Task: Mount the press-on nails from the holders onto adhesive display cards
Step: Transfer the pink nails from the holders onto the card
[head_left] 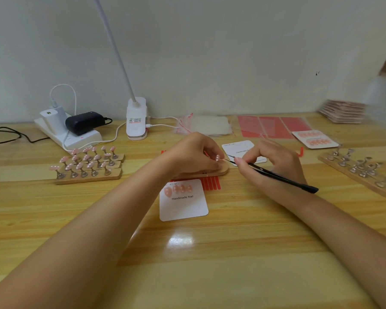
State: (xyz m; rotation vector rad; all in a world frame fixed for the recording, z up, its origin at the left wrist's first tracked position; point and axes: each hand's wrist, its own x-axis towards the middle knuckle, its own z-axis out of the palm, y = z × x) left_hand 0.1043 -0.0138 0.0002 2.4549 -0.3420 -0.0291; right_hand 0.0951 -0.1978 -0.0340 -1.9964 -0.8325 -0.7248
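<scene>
My left hand curls over a wooden nail holder at the table's middle and pinches a pink dotted nail at its fingertips. My right hand grips a thin black tool, its tip touching that nail. In front of the holder lies a white "Handmade Nail" card with several pink nails stuck along its top. A second white card lies behind my right hand. Wooden holders with several pink nails stand at the left.
Empty metal-tipped holders sit at the right. Red adhesive strips lie beside the card, red sheets and a finished card further back. A power strip with chargers and a clip lamp stand against the wall.
</scene>
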